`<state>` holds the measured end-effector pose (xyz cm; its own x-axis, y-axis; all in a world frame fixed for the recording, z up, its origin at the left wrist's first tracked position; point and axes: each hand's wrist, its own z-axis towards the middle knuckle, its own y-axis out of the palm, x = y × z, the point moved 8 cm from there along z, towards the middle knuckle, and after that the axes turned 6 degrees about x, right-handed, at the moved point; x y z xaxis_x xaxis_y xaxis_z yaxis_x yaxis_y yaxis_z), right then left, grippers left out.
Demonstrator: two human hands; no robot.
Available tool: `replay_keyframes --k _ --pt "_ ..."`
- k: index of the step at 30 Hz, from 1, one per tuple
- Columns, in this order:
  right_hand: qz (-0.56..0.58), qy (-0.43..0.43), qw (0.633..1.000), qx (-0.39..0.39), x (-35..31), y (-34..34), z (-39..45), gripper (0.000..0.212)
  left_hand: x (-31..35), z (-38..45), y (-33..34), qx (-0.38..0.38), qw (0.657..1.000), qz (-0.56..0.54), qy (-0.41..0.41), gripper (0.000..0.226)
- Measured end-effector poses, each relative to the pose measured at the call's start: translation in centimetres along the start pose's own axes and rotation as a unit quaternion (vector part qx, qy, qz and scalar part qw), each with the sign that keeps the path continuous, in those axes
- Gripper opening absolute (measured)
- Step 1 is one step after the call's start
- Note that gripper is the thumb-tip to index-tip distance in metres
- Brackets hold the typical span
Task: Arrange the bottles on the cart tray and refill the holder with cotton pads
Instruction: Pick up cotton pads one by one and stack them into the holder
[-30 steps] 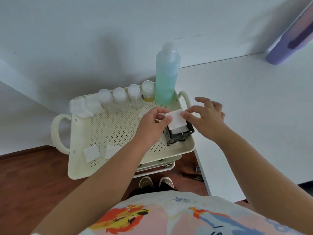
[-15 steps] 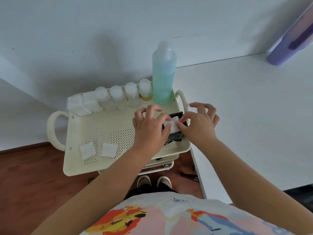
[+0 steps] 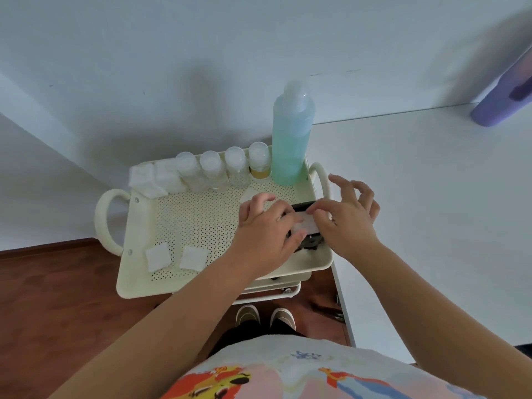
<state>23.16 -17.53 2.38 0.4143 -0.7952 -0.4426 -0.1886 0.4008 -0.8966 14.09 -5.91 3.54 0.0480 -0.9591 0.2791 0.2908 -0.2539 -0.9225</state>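
Note:
A cream perforated cart tray (image 3: 201, 226) holds a tall blue-green bottle (image 3: 292, 139) at its back right corner. Beside that bottle, several small clear bottles (image 3: 213, 171) stand in a row along the back rim. A black pad holder (image 3: 312, 240) sits at the tray's right end. My left hand (image 3: 264, 228) and my right hand (image 3: 345, 217) both press a white cotton pad (image 3: 305, 224) down into the holder, fingers on its edges. Two loose cotton pads (image 3: 175, 256) lie near the tray's front left. One more pad (image 3: 250, 194) peeks out behind my left hand.
White square containers (image 3: 152, 177) stand at the tray's back left. A white table (image 3: 431, 211) adjoins the cart on the right, with a purple object (image 3: 503, 93) at its far corner. Lower cart shelves, my shoes and the wooden floor (image 3: 57, 298) lie below.
Both hands have lowered the cotton pad from above the holder down into it. The hands now cover most of the holder.

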Motion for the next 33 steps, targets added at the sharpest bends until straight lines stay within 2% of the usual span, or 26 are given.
replay_keyframes --k 4,6,7,10,12,16,19,22,26,30,33 --pt "0.052 0.013 0.997 0.059 0.9 -2.3 0.7 0.028 -4.0 -0.8 -0.3 0.027 0.978 -0.105 -0.177 0.032" --pt "0.098 -0.091 0.991 0.032 -7.2 -0.5 4.0 0.022 -12.3 -4.3 -4.1 0.074 0.949 -0.094 -0.292 0.028" --pt "0.106 -0.101 0.989 0.016 -8.2 -0.5 4.8 0.02 -14.1 -4.7 -3.6 0.06 0.944 -0.099 -0.308 0.027" --pt "0.072 -0.159 0.982 -0.071 -11.4 1.8 5.6 0.018 -17.7 -7.5 -1.5 -0.045 0.941 -0.071 -0.329 0.026" --pt "0.063 -0.163 0.975 -0.14 -12.7 3.6 5.3 0.021 -19.4 -9.2 -0.2 -0.099 0.936 -0.031 -0.336 0.03" --pt "-0.008 -0.174 0.961 -0.214 -15.9 7.9 4.5 0.024 -23.1 -12.3 1.0 -0.146 0.917 -0.008 -0.371 0.037" --pt "-0.058 -0.191 0.942 -0.269 -17.5 12.4 2.8 0.023 -23.4 -13.3 2.5 -0.198 0.919 0.025 -0.34 0.043" --pt "-0.098 -0.228 0.91 -0.332 -17.8 16.7 0.3 0.027 -23.3 -13.2 3.0 -0.186 0.928 0.025 -0.322 0.04" --pt "-0.074 -0.284 0.871 -0.393 -17.5 20.3 -2.7 0.034 -23.1 -13.1 3.4 -0.159 0.941 0.045 -0.297 0.026" --pt "-0.061 -0.286 0.884 -0.364 -16.7 21.5 -3.4 0.032 -23.0 -13.2 3.1 -0.142 0.945 0.026 -0.295 0.019" --pt "-0.039 -0.275 0.9 -0.337 -16.2 21.8 -3.1 0.021 -23.5 -13.8 2.4 -0.109 0.93 -0.053 -0.346 0.007"
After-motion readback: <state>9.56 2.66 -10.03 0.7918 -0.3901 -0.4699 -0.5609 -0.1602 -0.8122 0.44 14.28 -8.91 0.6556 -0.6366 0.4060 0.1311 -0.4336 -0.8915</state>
